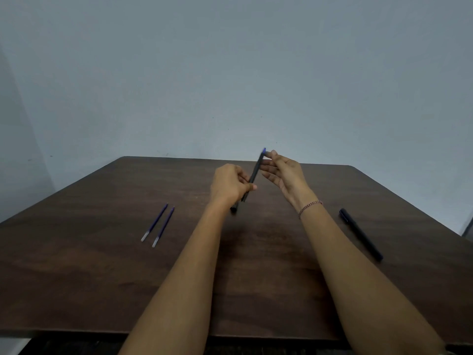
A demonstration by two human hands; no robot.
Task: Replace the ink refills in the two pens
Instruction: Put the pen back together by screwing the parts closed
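I had the slim dark plastic pen (253,175) lifted above the dark brown wooden table (102,265), my left hand (230,184) closed round its lower barrel and my right hand (284,175) pinching the blue-tipped upper end. Its long axis ran steeply, top tilted away and rightward. I judged a firm lower grip and straight pull best. Two blue refills (158,224) lay left; the second black pen (361,233) lay right.

Pretty bare setup here: 1 dark brown wooden table (102,265) with visible grain and rounded far corners, pushed right up against a plain pale blue-grey wall (230,73). The wall has a few tiny dark specks. Lighting is soft and even. A dark strip of floor (76,348) shows under the near edge.
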